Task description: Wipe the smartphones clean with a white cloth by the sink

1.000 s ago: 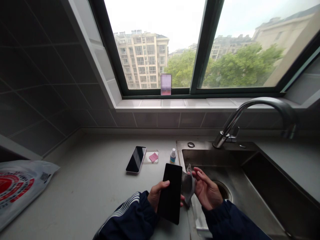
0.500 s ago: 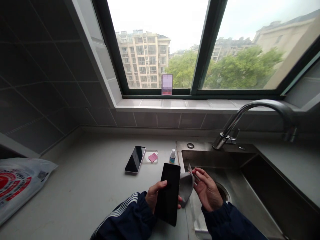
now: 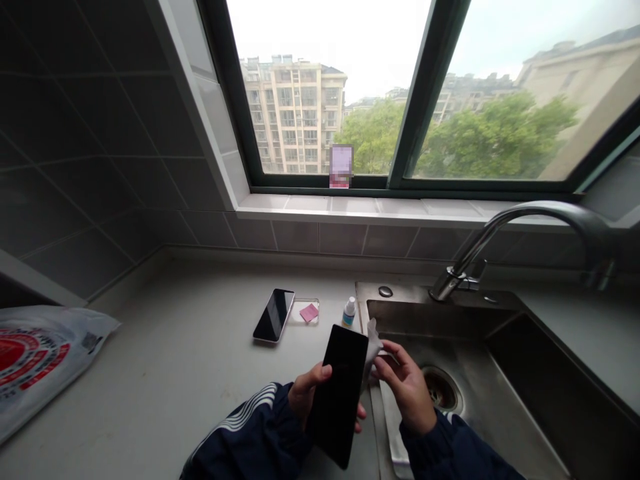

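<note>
Well, a black smartphone [image 3: 339, 393] lies across the closed left grip [image 3: 306, 397], fingers curled round its edges, its long axis tilted up and away toward the window. Just beside its right edge, a grey wipe [image 3: 373, 347] sits pinched in the right grip [image 3: 407, 387], thumb and fingers nearly closed on it. Ahead on the counter [image 3: 175, 333] lie one more phone [image 3: 273, 315], one small dropper bottle [image 3: 349, 312], and one pink square [image 3: 309, 313] on one clear tray [image 3: 303, 321]. The steel sink [image 3: 425, 320] lies under the right grip.

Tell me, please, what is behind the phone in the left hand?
Left-hand fingertips show past the phone, above the steel sink; the palm and phone's far face are hidden.
</note>
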